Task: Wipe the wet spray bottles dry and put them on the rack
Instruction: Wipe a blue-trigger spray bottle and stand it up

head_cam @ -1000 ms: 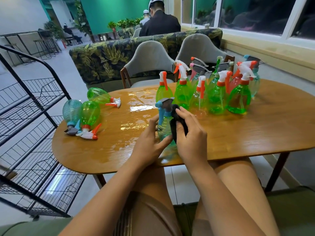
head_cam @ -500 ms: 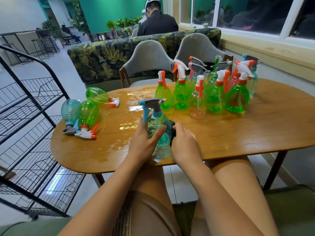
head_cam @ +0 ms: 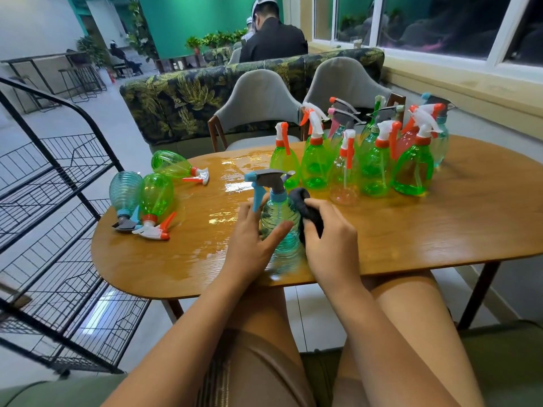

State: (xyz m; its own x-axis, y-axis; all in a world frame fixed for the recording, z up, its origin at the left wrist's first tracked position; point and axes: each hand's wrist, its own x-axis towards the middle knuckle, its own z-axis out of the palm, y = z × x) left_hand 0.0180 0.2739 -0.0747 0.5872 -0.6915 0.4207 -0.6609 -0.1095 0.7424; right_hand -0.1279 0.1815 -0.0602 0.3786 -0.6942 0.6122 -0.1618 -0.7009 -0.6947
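Frame centre: my left grip (head_cam: 252, 248) holds teal bottle (head_cam: 276, 218); right grip (head_cam: 332, 245) clutches dark cloth (head_cam: 305, 210); bottle's base blurred, half hidden.

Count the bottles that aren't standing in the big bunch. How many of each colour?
Green: 2, the far green bottle and the near green bottle, both lying down.
Blue-green: 2, the lying blue-green bottle and the held blue-green bottle, gripped by the left hand, with the dark cloth in the right hand against it.
Total: 4.
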